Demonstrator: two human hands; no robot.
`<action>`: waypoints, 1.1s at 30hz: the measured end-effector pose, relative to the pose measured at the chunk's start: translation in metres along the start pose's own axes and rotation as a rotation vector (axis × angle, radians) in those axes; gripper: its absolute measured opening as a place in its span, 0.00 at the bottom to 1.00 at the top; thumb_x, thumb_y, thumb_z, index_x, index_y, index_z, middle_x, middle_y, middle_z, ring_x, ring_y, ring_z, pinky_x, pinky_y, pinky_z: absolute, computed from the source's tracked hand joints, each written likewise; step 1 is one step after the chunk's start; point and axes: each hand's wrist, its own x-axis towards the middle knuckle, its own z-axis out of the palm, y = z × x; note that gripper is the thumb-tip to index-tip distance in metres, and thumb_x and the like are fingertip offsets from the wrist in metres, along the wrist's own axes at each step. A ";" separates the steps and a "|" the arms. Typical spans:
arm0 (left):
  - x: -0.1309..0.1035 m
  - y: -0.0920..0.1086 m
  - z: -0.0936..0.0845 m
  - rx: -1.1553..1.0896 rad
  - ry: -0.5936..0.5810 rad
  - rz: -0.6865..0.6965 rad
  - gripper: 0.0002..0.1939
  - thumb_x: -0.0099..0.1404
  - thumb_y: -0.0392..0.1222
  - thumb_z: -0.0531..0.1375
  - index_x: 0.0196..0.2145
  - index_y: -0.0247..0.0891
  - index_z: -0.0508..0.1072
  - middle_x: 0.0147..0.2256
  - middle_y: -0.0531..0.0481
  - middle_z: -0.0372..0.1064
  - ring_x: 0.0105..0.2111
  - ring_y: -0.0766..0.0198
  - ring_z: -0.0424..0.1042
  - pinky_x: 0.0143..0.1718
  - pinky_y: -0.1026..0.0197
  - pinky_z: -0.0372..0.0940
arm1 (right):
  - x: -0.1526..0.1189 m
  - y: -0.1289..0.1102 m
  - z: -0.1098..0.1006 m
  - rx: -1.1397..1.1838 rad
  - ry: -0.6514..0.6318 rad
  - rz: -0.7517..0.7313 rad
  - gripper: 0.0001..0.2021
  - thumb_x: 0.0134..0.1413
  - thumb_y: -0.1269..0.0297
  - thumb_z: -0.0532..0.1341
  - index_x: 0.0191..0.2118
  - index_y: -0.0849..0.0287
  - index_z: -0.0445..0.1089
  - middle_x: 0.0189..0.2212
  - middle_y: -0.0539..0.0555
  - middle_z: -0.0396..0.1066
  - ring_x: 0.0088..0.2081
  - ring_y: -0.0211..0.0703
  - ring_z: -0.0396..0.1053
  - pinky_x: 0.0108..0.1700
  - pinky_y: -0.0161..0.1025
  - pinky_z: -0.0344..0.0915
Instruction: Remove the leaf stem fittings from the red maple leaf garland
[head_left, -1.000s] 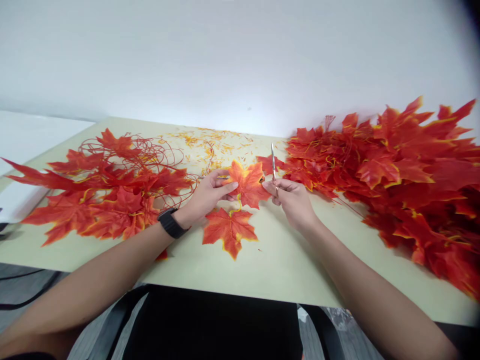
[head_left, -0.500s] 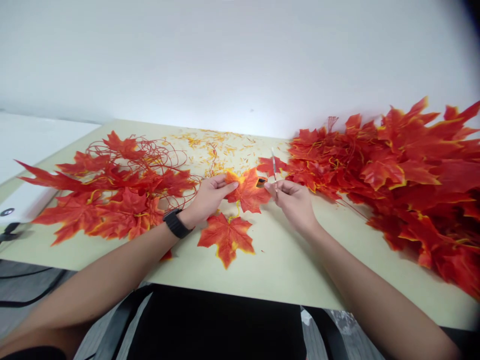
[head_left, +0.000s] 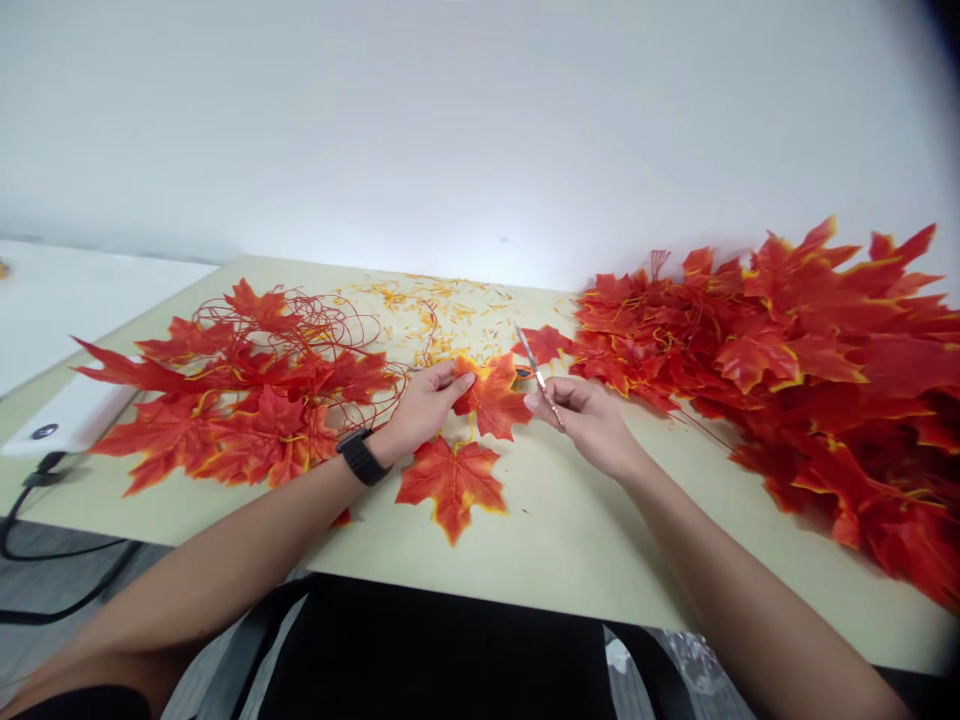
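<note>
My left hand (head_left: 430, 400), with a black watch on its wrist, pinches a red artificial maple leaf (head_left: 495, 400) by its left side. The leaf has yellow edges and is held just above the table. A second maple leaf (head_left: 452, 488) hangs or lies below it, joined by a yellow stem. To the right, my right hand (head_left: 581, 415) is closed on a slim pointed metal tool (head_left: 534, 360), silver at the tip and copper-coloured lower down; its exact kind is unclear. A small dark piece shows at the held leaf's right edge, partly hidden.
Tangled red stems and maple leaves (head_left: 247, 420) lie on the left. A large heap of maple leaves (head_left: 817, 370) fills the right side against the wall. Yellow scraps (head_left: 450, 300) cover the table's far middle. A white device (head_left: 71, 415) with a black cable stands at the left edge.
The pointed tool has tilted from nearly upright to leaning left, its tip now further left. The held leaf has turned slightly. The whole view has shifted a little.
</note>
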 end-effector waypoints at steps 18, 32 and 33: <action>-0.007 0.017 0.002 -0.037 -0.055 0.075 0.21 0.67 0.53 0.67 0.25 0.38 0.66 0.24 0.56 0.58 0.25 0.68 0.54 0.29 0.62 0.53 | 0.000 0.025 0.008 -0.169 -0.161 0.033 0.25 0.59 0.42 0.68 0.29 0.56 0.61 0.26 0.47 0.62 0.30 0.38 0.56 0.31 0.37 0.54; -0.007 0.015 -0.002 0.060 -0.095 0.090 0.20 0.68 0.48 0.62 0.24 0.39 0.60 0.24 0.56 0.53 0.26 0.68 0.52 0.29 0.61 0.50 | 0.001 0.021 0.011 -0.052 -0.237 0.023 0.24 0.59 0.44 0.68 0.28 0.56 0.60 0.26 0.45 0.57 0.29 0.36 0.52 0.32 0.38 0.52; -0.007 0.016 -0.002 0.067 -0.091 0.086 0.19 0.68 0.48 0.62 0.24 0.39 0.61 0.24 0.56 0.54 0.26 0.68 0.52 0.30 0.61 0.50 | 0.001 0.022 0.012 -0.052 -0.237 0.021 0.24 0.59 0.44 0.67 0.27 0.56 0.60 0.26 0.45 0.57 0.29 0.36 0.52 0.32 0.38 0.52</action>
